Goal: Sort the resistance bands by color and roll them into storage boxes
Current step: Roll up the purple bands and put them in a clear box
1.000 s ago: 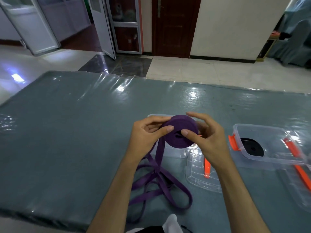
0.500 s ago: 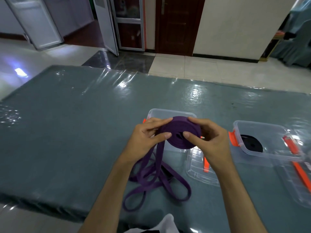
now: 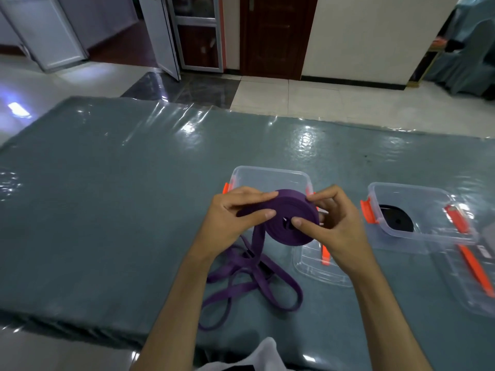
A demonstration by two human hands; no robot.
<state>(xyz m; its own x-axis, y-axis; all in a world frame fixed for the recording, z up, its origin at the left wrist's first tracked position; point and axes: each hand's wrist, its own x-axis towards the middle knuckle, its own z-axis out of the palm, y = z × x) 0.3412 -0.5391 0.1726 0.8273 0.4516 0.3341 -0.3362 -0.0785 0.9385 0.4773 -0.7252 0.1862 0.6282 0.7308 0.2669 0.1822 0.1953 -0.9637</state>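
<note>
1. Open room is offered by the left and far stretches of the table (image 3: 93, 210)
2. The middle is blocked by a clear box (image 3: 270, 178)
3. The right is taken by another box (image 3: 417, 218) and two lids (image 3: 318, 269)
4. The near edge is crossed by loose purple band loops (image 3: 254, 287)

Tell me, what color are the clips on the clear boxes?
Orange. The clips show best in the head view, on the storage box.

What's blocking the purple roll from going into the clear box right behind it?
Nothing visible. The box is open, and both the left hand and right hand hold the purple roll. The loose tail remains unwound on the table.
</note>
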